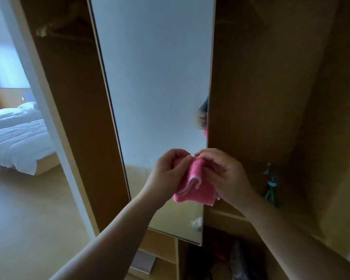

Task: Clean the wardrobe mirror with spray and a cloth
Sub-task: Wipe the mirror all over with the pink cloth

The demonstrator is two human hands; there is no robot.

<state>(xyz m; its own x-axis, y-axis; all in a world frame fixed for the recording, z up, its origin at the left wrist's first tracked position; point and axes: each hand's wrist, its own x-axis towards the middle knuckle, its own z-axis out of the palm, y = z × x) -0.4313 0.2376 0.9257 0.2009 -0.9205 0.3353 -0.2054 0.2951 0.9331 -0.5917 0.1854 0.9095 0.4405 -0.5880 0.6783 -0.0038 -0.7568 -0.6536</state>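
Observation:
A tall, narrow wardrobe mirror stands in front of me on an open door, reflecting a pale wall. Both my hands hold a folded pink cloth with a white trim in front of the mirror's lower part. My left hand pinches the cloth's left edge and my right hand grips its right side. A teal spray bottle stands on a wardrobe shelf to the right of my right hand, in shadow. A small reflection of a hand and pink cloth shows at the mirror's right edge.
Brown wardrobe panels flank the mirror on both sides. Lower shelves hold dim items under the mirror. A bed with white bedding lies in the room at the left, beyond a pale floor.

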